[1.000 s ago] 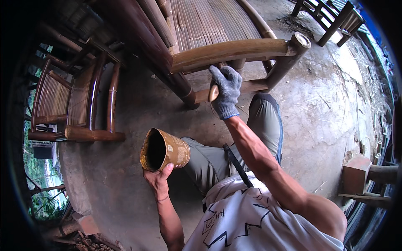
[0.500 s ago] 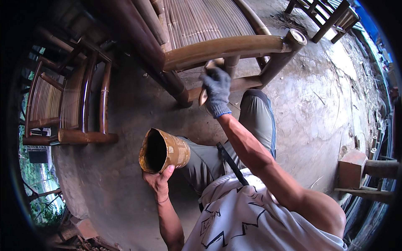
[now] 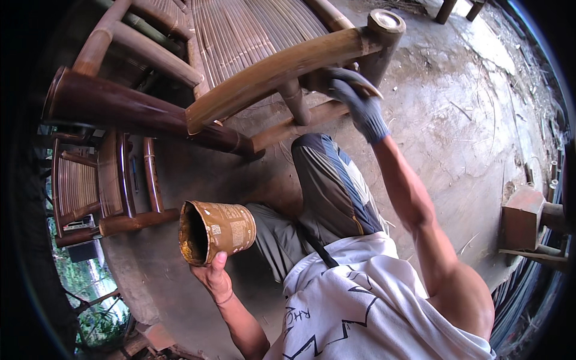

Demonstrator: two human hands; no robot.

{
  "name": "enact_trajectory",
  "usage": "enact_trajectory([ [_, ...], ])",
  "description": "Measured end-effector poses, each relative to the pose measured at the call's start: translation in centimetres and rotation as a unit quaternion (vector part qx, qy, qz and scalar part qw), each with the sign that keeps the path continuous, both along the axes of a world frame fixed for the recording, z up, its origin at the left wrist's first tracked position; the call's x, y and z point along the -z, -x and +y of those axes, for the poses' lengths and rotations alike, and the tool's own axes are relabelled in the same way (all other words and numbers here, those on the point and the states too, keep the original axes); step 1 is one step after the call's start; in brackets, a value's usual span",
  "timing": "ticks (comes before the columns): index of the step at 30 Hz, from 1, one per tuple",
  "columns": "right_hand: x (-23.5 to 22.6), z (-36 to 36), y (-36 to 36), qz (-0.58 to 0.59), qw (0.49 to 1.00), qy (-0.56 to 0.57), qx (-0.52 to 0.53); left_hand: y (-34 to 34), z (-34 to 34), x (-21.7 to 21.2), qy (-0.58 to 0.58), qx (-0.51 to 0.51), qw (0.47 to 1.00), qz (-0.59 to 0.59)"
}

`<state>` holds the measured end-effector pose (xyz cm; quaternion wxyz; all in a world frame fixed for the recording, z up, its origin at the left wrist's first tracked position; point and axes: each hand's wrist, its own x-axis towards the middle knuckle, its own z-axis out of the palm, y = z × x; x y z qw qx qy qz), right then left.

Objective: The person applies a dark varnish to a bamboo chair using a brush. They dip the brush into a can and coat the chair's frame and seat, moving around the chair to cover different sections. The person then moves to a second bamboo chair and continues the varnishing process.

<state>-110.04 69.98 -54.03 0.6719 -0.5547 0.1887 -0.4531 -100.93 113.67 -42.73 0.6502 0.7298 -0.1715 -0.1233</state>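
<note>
My bare left hand [image 3: 213,279] grips a round, brown-stained paint bucket [image 3: 231,229] low on its side. The bucket is tipped with its mouth to the left; its inside is dark, with yellowish-brown smears near the rim. A grey knit glove covers my right hand [image 3: 358,109], closed around a wooden-handled brush [image 3: 369,89]. The brush's head is blurred and partly hidden under the bamboo chair's curved armrest [image 3: 282,69]. That light brown armrest crosses above my knee, over a short upright post [image 3: 294,101] and a lower rail [image 3: 282,135].
Dark glossy bamboo [image 3: 120,105] forms the chair's near left part, beside its slatted seat [image 3: 240,36]. Another bamboo chair [image 3: 114,180] stands at the left. A reddish block [image 3: 521,221] sits at the right, on the concrete floor's [image 3: 444,150] far side.
My right hand has moved right along the armrest with the brush, toward its far end. The view has shifted, so the armrest looks more slanted. My left hand still holds the bucket.
</note>
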Motion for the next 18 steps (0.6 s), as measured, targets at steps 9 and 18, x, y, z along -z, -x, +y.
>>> enact_trajectory([
  [9, 0.4, -3.8, 0.3, 0.091, 0.926, 0.286, 0.23, 1.3, -2.8, -1.4, 0.004, -0.009, 1.0, -0.004],
  [18, 2.1, 1.2, -2.2, 0.204, 0.869, 0.295, 0.342, 1.7, -3.4, -0.7, -0.005, 0.023, 1.0, 0.002],
])
